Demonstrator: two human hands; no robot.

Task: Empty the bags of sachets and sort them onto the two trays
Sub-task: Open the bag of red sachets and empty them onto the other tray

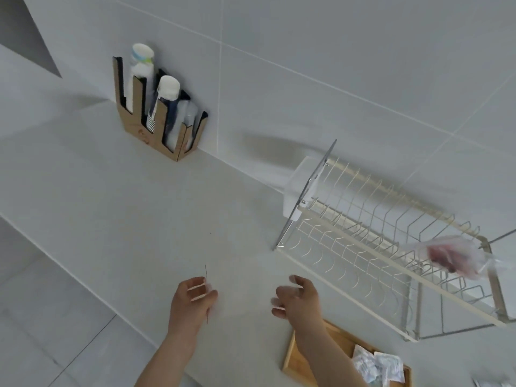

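My left hand (pixel 192 300) is curled around a thin, see-through bag (pixel 210 300) that is blurred and seems empty. My right hand (pixel 297 298) hovers above the counter with its fingers apart and nothing in them. A wooden tray (pixel 303 361) lies at the bottom under my right forearm, with a pile of white sachets (pixel 377 367) on it. A clear bag of pink-red sachets (pixel 452 258) shows blurred over the right end of the dish rack; I cannot tell whether it rests there or is in the air.
A wire dish rack (pixel 363 241) stands on the white counter (pixel 125 219) at the right, against the tiled wall. A cardboard holder with stacked paper cups (pixel 159 113) stands at the back left. More white packets (pixel 491 383) peek in at the bottom right corner.
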